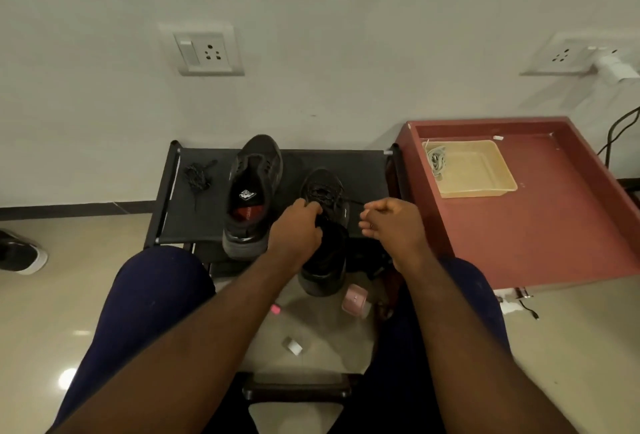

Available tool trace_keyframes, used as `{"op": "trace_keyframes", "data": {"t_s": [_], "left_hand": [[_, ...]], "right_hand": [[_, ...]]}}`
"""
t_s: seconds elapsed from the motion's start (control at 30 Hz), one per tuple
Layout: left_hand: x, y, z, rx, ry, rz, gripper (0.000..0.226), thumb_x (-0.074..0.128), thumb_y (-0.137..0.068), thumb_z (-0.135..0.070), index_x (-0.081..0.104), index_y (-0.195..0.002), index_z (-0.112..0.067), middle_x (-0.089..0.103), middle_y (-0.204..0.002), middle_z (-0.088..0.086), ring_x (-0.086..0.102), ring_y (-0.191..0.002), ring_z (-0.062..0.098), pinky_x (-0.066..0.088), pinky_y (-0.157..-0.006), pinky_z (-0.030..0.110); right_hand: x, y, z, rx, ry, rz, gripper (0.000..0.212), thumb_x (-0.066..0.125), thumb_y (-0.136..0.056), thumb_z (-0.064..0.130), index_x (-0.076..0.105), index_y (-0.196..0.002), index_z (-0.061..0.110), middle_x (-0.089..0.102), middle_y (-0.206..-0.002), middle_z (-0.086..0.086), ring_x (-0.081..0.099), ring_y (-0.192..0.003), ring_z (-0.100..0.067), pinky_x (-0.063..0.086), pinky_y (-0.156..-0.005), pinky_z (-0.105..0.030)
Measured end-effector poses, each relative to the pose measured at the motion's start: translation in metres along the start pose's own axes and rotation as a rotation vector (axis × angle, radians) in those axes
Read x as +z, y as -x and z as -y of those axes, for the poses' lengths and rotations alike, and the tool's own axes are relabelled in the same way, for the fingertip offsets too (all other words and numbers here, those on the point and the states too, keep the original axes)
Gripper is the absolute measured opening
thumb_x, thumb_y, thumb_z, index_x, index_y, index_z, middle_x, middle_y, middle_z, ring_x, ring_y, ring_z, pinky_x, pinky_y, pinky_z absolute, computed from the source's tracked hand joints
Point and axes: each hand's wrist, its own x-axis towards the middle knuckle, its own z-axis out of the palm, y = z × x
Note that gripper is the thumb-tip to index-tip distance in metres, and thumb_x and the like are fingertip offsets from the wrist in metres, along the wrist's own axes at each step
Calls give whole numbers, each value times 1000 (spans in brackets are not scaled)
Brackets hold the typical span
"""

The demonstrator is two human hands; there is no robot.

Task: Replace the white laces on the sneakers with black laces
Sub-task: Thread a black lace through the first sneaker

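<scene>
Black sneaker [325, 205] at rack [194, 219] edge is gripped near the tongue by L hand [298, 229]; black lace [356, 204] is pinched, apparently, by R hand [391, 222], fingers curled. White laces [436, 160] are seen in tray [485, 191].

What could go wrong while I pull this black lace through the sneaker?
The laced sneaker overhangs the front edge of the rack, steadied by the left hand; a hard pull by the right hand on the black lace might tip it off. The spare lace bundle lies near the rack's left edge and could get knocked down.
</scene>
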Motion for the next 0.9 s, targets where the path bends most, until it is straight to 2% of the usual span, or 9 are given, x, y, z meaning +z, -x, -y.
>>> {"op": "trace_keyframes", "data": {"t_s": [0.07,0.2,0.4,0.47,0.53,0.6,0.67,0.77,0.9], "left_hand": [[0,-7,-1,2,68,-111,25,62,-90,-23,63,-113,-15,56,-111,7,57,-103,27,45,-81,37],[-19,-16,-2,43,458,-206,6,68,-89,-17,66,-91,-11,62,-87,4,59,-82,18,50,-80,36],[-90,-27,44,-483,1243,-622,21,56,-95,-9,56,-75,-17,49,-60,-2,43,-47,9,39,-44,24],[-96,-27,64,-605,1485,-647,25,48,-95,-3,53,-74,-15,47,-54,-3,42,-42,8,37,-41,22],[-93,-24,79,-661,1625,-617,15,45,-97,-2,58,-91,-7,53,-62,0,51,-46,8,42,-44,21],[-88,-22,84,-653,1524,-552,35,45,-96,-9,49,-129,3,62,-84,7,63,-61,12,52,-51,19],[-78,-20,77,-581,1286,-482,65,45,-91,-24,27,-151,-4,65,-99,7,68,-77,17,58,-58,22],[-49,-9,43,-229,762,-348,57,61,-88,-20,45,-142,-13,69,-97,5,68,-85,22,60,-77,41],[6,12,12,-92,280,-93,39,73,-84,-28,66,-120,-15,62,-115,9,62,-104,26,51,-92,38]], "right_hand": [[10,-7,-14,-64,236,22,8,70,-90,8,71,-92,15,76,-95,-11,73,-84,-19,61,-83,-38],[29,-6,-14,-196,555,116,31,75,-88,30,71,-114,15,72,-105,3,66,-98,-11,53,-88,-26],[38,-3,-13,-207,546,36,29,75,-89,32,72,-111,13,72,-104,-1,63,-94,-9,49,-86,-22],[38,-2,-12,-210,509,8,29,75,-89,31,73,-111,11,73,-102,-2,63,-92,-10,51,-89,-26],[40,-1,-13,-207,493,5,30,75,-89,30,72,-112,11,73,-102,-1,64,-92,-10,53,-91,-29],[42,2,-14,-193,496,17,31,77,-87,31,71,-111,13,72,-98,1,66,-91,-12,54,-88,-30],[45,4,-18,-157,532,33,28,78,-85,30,69,-108,16,71,-96,3,66,-90,-13,54,-83,-29],[48,9,-21,-125,602,25,22,74,-87,22,69,-108,18,72,-101,-2,67,-95,-18,55,-87,-35],[48,19,-25,-100,583,-30,21,67,-87,15,70,-108,14,73,-102,-5,67,-96,-22,55,-87,-39]]}}
